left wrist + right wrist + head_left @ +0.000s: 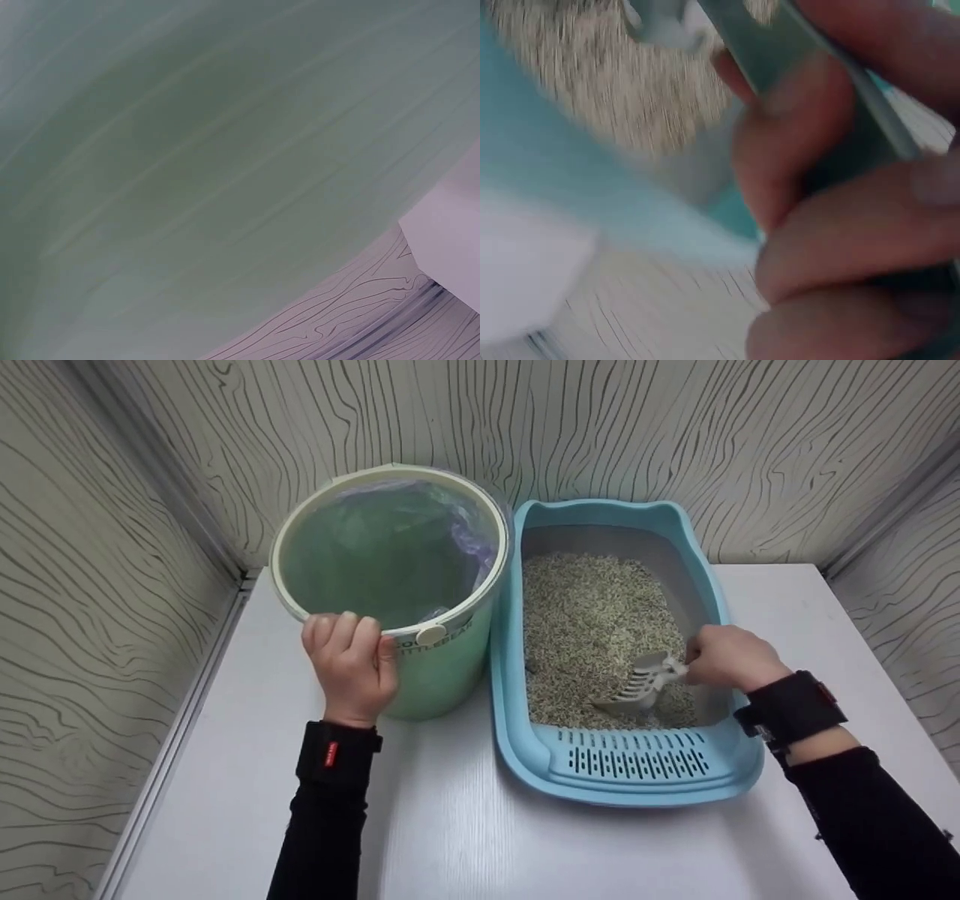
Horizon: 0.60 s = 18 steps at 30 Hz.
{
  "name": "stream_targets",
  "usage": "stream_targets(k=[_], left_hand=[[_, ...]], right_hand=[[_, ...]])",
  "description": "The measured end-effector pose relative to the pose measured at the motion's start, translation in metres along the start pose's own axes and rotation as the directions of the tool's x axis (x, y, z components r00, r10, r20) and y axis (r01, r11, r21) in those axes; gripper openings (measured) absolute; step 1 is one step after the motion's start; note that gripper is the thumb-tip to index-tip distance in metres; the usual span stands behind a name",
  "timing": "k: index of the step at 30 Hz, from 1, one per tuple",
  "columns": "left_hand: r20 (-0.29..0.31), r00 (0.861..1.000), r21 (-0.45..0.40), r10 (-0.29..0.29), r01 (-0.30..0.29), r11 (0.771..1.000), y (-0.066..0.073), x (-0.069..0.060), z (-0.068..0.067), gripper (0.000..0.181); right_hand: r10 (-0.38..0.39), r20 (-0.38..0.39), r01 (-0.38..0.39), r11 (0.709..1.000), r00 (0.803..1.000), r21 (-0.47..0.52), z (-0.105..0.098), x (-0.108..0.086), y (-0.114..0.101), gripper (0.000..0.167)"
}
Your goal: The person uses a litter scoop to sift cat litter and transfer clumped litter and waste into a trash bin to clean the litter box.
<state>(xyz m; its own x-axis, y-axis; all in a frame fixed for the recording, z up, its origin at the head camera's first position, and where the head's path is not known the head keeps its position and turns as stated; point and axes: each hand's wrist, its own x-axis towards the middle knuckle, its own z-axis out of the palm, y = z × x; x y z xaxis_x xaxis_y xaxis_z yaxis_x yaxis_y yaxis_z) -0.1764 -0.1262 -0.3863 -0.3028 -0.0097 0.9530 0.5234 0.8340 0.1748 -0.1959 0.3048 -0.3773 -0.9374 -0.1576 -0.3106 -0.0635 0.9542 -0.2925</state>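
Observation:
A light blue litter box [517, 735] holds greyish-tan cat litter [592, 607]. In the head view my right hand [739, 656], over the box's right side, grips the handle of a grey slotted litter scoop [645, 682], whose tip touches the litter near the front. Curled fingers [840, 232] wrap the scoop's handle [769, 45] in the blurred right wrist view. My left hand [349, 667] grips the front rim of a green trash can [442, 682], fingers over the edge. The can leans toward me, and only its ribbed green side [225, 165] fills most of the left wrist view.
A thin, purplish clear bag [472, 536] lines the can, which stands close against the litter box's left side. Both are on a white table [450, 825]. Wood-patterned panels [337, 420] rise behind and on both sides.

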Motion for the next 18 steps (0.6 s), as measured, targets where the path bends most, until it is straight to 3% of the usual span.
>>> stream_targets(k=[3,8,12,18], left_hand=[[-0.005,1.000,-0.003,0.000,0.000,1.000,0.000,-0.001,0.002,0.057],[0.008,1.000,-0.008,0.002,-0.002,1.000,0.001,-0.001,0.003,0.056],[0.019,1.000,-0.005,0.001,-0.001,1.000,0.000,-0.001,0.002,0.056],[0.008,1.000,-0.003,-0.003,0.003,1.000,-0.001,-0.001,0.001,0.056]], right_hand=[[0.012,0.015,-0.013,0.998,1.000,0.060,0.012,0.010,-0.006,0.015],[0.021,-0.002,-0.021,0.997,1.000,0.070,0.020,0.024,-0.013,0.023],[0.011,-0.026,-0.010,0.999,1.000,0.047,0.021,0.036,-0.016,0.013],[-0.035,-0.039,0.037,0.998,0.999,0.045,0.036,0.059,-0.019,0.031]])
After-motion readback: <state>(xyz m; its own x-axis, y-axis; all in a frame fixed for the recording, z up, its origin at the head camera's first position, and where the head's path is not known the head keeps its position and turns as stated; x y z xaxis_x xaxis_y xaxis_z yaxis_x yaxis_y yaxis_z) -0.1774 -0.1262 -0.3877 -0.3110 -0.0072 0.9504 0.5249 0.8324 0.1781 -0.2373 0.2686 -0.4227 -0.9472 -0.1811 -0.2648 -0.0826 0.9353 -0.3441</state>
